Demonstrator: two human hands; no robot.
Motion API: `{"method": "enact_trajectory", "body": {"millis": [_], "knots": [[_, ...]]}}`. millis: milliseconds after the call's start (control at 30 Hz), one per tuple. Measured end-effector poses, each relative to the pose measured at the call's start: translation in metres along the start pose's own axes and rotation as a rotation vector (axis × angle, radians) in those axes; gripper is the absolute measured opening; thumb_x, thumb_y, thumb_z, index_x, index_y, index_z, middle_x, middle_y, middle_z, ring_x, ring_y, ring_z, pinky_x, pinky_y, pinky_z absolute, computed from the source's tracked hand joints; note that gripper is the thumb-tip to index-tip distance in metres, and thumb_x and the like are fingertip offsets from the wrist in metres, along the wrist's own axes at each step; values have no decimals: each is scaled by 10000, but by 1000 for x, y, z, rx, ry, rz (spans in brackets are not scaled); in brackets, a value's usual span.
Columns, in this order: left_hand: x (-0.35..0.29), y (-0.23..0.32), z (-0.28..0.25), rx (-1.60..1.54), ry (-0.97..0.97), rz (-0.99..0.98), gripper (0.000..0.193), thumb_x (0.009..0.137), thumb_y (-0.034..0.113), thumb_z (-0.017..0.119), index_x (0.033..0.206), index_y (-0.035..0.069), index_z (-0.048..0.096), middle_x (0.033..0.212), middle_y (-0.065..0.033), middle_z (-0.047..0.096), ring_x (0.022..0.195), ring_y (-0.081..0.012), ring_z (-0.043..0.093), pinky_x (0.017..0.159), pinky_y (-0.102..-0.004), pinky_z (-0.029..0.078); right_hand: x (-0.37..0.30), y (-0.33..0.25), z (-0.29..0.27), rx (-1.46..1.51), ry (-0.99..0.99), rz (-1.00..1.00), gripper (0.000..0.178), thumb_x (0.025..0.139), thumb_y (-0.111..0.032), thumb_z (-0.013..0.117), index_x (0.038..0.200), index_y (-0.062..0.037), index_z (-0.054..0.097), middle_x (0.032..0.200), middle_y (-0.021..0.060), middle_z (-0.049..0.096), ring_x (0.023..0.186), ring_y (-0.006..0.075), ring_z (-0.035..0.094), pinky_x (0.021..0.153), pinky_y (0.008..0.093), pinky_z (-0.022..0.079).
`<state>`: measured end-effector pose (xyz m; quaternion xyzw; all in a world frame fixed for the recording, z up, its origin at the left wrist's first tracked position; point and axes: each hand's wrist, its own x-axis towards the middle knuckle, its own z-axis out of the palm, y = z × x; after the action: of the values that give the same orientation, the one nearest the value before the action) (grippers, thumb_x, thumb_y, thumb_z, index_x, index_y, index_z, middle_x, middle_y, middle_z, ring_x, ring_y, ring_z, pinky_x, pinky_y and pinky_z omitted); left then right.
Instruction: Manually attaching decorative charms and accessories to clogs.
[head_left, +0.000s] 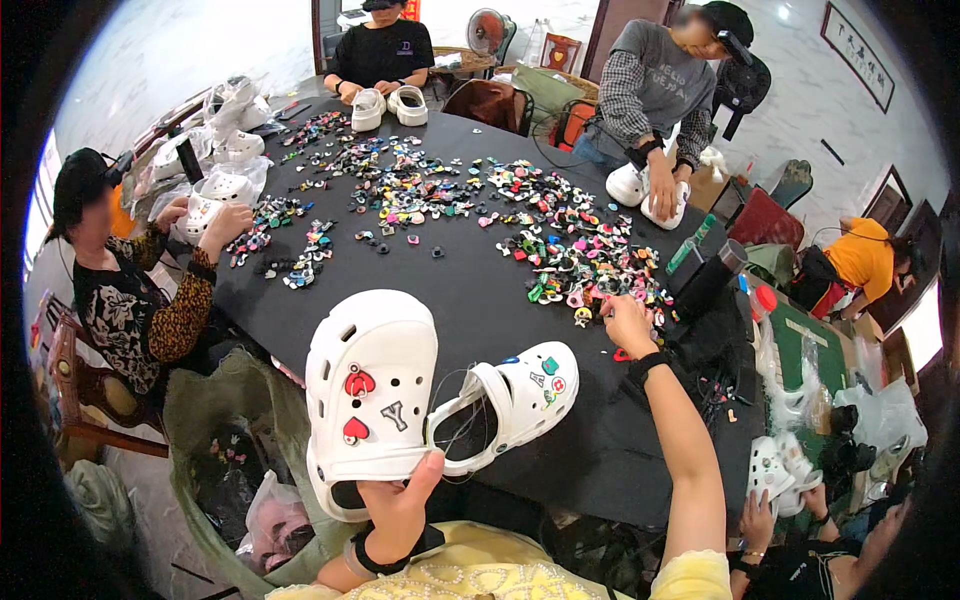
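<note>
My left hand (pixel 398 512) is pushed into a white clog (pixel 372 385), its thumb over the outside near the strap. The clog is raised close to me, and its upper carries red heart charms and a letter charm. Behind and to the right, a second white clog (pixel 535 385) lies on the black table with several colourful charms on its toe; a thin clear strand shows at its opening. My right hand (pixel 628 325) reaches to the near edge of a pile of small shoe charms (pixel 590 262). Its fingers are drawn together among them; what they pinch, if anything, is hidden.
The black table (pixel 440 290) holds more loose charms. A green bottle (pixel 690 245) and dark tumbler (pixel 712 280) stand right of the pile. Co-workers handle white clogs at the left, far side, far right and lower right. A green sack (pixel 190 450) sits at lower left.
</note>
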<state>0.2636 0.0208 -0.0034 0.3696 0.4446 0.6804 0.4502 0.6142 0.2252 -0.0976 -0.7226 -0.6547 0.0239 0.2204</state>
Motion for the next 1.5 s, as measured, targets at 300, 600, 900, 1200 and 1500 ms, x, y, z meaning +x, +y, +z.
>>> {"method": "enact_trajectory", "body": {"millis": [300,600,900,1200,1500], "knots": [[3,-5,1,-78,-74,-120,343,740,-27,645,1059,-60,523,960,-84,584,861,-130,550,752,-248,440,8,-15,30,-41,64,-36,186,716,-244,666,876,-152,651,937,62,612,934,239,548,778,434,357],[21,-14,-13,-391,-5,-235,407,816,97,556,1190,-21,445,1116,-73,546,987,-161,540,852,-317,423,-3,-70,-15,237,47,-64,283,760,-181,622,1026,-88,608,722,80,589,698,241,592,618,366,442],[34,2,-6,-481,-147,-470,407,798,77,564,1184,13,451,1084,-96,570,980,-197,574,822,-315,469,-73,-176,-97,1199,-532,-97,145,859,-100,584,971,-8,587,835,-3,605,767,49,539,680,196,436],[0,-15,10,-378,-161,-271,332,790,14,591,1113,-28,524,1048,-100,587,914,-164,577,804,-281,471,-113,-205,-102,1042,-399,-321,128,822,-88,626,947,-55,630,842,0,585,672,39,478,609,189,393],[-11,-16,14,272,-399,128,308,785,144,655,1047,18,553,961,-76,599,867,-180,568,781,-301,450,-141,-205,-92,998,-57,-432,178,728,-4,671,887,-82,666,865,53,604,789,168,562,682,269,448]]}}
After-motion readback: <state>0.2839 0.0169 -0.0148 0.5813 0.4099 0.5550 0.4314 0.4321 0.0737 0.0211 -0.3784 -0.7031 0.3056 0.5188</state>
